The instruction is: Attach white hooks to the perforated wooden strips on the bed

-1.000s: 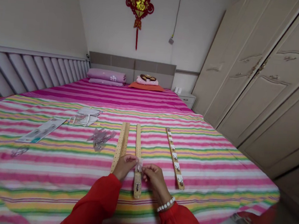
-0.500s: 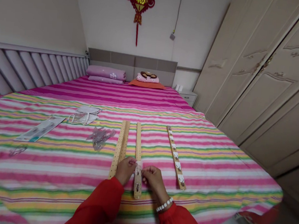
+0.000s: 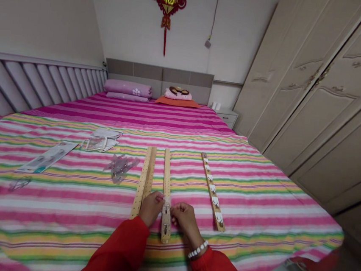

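A narrow wooden strip (image 3: pixel 167 177) with rows of small holes lies lengthwise on the bed in front of me. Near its close end sits a clear adhesive hook (image 3: pixel 165 228) with a metal hook part. Just beyond that one, a second clear adhesive hook (image 3: pixel 166 207) lies over the strip. My left hand (image 3: pixel 151 208) pinches its left edge between thumb and fingertips. From the right, my right hand (image 3: pixel 185 216) has closed fingertips at its other edge. Left of this strip are two more holed wooden strips (image 3: pixel 142 182), partly behind my left hand.
On the right lies a wooden strip with several white hooks (image 3: pixel 213 189). Toward the left are a pile of clear hooks (image 3: pixel 120 168), a flat hook package (image 3: pixel 48 157), crumpled packaging (image 3: pixel 102 140) and a clear loop-shaped piece (image 3: pixel 20 183). A wardrobe (image 3: pixel 325 90) stands at the right.
The second clear hook now lies flatter on the strip, and both hands have shifted only slightly, still at its edges. The other things stay where they were.
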A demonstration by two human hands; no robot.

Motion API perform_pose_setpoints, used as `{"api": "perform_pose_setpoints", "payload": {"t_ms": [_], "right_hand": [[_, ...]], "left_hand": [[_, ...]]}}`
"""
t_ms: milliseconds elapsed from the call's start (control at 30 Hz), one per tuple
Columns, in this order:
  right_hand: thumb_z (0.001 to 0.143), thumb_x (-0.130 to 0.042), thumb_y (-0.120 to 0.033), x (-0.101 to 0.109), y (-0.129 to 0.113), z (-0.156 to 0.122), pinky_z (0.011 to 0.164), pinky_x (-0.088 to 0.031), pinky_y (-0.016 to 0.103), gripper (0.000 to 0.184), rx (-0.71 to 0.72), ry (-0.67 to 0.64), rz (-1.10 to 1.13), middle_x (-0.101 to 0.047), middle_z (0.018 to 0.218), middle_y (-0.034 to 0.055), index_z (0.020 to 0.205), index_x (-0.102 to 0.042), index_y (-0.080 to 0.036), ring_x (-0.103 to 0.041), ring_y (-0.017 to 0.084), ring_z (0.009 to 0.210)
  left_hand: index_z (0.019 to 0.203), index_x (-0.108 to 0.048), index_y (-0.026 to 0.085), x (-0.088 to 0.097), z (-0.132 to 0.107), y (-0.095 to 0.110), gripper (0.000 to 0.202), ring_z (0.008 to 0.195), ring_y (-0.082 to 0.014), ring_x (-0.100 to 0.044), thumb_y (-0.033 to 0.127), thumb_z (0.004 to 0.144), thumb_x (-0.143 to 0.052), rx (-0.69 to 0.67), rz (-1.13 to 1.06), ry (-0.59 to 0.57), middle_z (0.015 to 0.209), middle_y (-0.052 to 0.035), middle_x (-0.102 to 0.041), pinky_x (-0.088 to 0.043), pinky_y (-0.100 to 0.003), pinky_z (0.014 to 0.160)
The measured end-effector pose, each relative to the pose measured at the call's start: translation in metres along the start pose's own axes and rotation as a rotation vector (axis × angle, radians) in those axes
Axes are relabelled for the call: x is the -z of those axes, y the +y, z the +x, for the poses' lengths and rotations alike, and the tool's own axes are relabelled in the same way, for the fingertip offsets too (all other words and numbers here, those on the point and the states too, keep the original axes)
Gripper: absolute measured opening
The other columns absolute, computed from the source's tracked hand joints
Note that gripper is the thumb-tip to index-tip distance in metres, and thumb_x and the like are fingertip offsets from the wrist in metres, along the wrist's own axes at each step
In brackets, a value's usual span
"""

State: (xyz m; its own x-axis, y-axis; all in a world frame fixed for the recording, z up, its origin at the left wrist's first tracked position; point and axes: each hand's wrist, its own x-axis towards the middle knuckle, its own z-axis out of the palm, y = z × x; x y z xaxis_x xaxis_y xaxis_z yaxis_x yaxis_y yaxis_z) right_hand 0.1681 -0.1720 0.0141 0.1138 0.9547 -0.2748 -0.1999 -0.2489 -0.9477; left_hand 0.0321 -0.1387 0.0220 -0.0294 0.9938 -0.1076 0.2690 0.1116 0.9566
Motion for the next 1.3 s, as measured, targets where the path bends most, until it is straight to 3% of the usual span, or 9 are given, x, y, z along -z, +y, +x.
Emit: {"api": "perform_pose_setpoints", "payload": {"t_ms": [367, 467, 567, 667, 900, 1167, 1300], "right_hand": [[0.053, -0.070, -0.034, 0.000, 0.011, 0.006, 0.034, -0.032, 0.021, 0.022, 0.017, -0.007, -0.049, -0.049, 0.034, -0.0073, 0.058, -0.054, -0.020, -0.042, 0.009, 0.030], [0.059, -0.070, -0.033, 0.000, 0.014, 0.003, 0.039, -0.036, 0.024, 0.024, 0.166, 0.038, -0.125, -0.049, 0.041, -0.0083, 0.077, -0.064, -0.017, -0.044, 0.011, 0.036], [0.072, -0.064, -0.028, 0.003, 0.013, -0.004, 0.057, -0.047, 0.029, 0.035, 0.420, 0.011, -0.330, -0.063, 0.065, 0.0001, 0.105, -0.069, -0.018, -0.056, 0.017, 0.059], [0.086, -0.051, -0.025, 0.007, 0.009, -0.011, 0.073, -0.048, 0.032, 0.035, 0.557, -0.078, -0.583, -0.068, 0.085, 0.0061, 0.117, -0.066, -0.023, -0.060, 0.021, 0.078], [0.091, -0.041, -0.022, 0.006, 0.003, -0.011, 0.067, -0.044, 0.026, 0.039, 0.521, -0.108, -0.964, -0.064, 0.083, 0.0053, 0.126, -0.059, -0.026, -0.062, 0.019, 0.077], [0.094, -0.034, -0.023, 0.002, -0.001, -0.013, 0.065, -0.042, 0.028, 0.042, 0.512, -0.117, -1.162, -0.065, 0.092, 0.0100, 0.133, -0.051, -0.022, -0.064, 0.022, 0.080], [0.095, -0.034, -0.026, 0.004, -0.001, -0.019, 0.063, -0.041, 0.026, 0.041, 0.517, -0.122, -1.167, -0.063, 0.091, 0.0082, 0.132, -0.052, -0.025, -0.064, 0.020, 0.078]], "left_hand": [[0.068, -0.055, 0.018, -0.001, 0.001, 0.009, 0.018, 0.050, -0.0093, -0.052, 0.001, 0.063, -0.058, 0.031, 0.124, 0.069, 0.053, 0.0075, -0.050, -0.041, -0.021, 0.054], [0.066, -0.052, 0.019, -0.001, 0.001, 0.011, 0.020, 0.052, -0.0094, -0.052, 0.000, 0.063, -0.059, 0.015, 0.179, 0.087, 0.052, 0.0076, -0.049, -0.040, -0.020, 0.056], [0.066, -0.051, 0.019, 0.000, 0.002, 0.011, 0.021, 0.054, -0.0102, -0.052, 0.000, 0.066, -0.058, -0.003, 0.227, 0.067, 0.054, 0.0065, -0.050, -0.040, -0.021, 0.057], [0.065, -0.049, 0.020, -0.001, 0.004, 0.007, 0.021, 0.055, -0.0108, -0.051, 0.001, 0.067, -0.059, -0.035, 0.289, 0.062, 0.054, 0.0059, -0.050, -0.038, -0.021, 0.057], [0.068, -0.046, 0.021, -0.003, 0.015, -0.003, 0.020, 0.055, -0.0115, -0.052, 0.008, 0.070, -0.061, -0.020, 0.278, -0.012, 0.058, 0.0061, -0.048, -0.038, -0.021, 0.055], [0.067, -0.039, 0.022, -0.004, 0.016, 0.008, 0.023, 0.049, -0.0108, -0.048, 0.014, 0.073, -0.061, 0.117, 0.190, -0.102, 0.058, 0.0075, -0.043, -0.041, -0.023, 0.049], [0.068, -0.041, 0.021, -0.002, 0.017, 0.006, 0.023, 0.051, -0.0104, -0.049, 0.012, 0.069, -0.062, 0.182, 0.082, -0.128, 0.057, 0.0085, -0.043, -0.045, -0.023, 0.051]]}}
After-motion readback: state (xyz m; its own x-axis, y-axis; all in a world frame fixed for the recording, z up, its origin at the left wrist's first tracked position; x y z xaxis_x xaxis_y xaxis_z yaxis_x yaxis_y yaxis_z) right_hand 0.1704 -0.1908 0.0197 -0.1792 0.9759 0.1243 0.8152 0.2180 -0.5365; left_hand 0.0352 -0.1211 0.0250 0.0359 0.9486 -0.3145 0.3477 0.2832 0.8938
